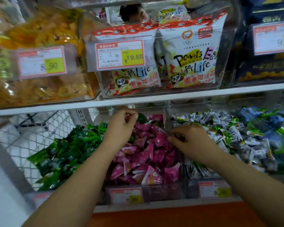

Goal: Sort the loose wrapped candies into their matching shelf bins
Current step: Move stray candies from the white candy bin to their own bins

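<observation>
Left hand (121,123): you are holding it over the pink candies (147,154), fingers curled; whether they are gripping anything cannot be told.
Right hand (190,140): you are probing at the bin divider (167,118), fingers curled; contents unclear.
Green candy (142,117): lying misplaced behind the pink pile, likely your target.

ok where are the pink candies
Head view, below centre: pink candies fill the bin between green candies on the left and grey-white candies on the right.

Green candies (64,154) heaped left; pink candies (147,153) fill middle bin (154,190); grey-white candies (236,136) right
</observation>
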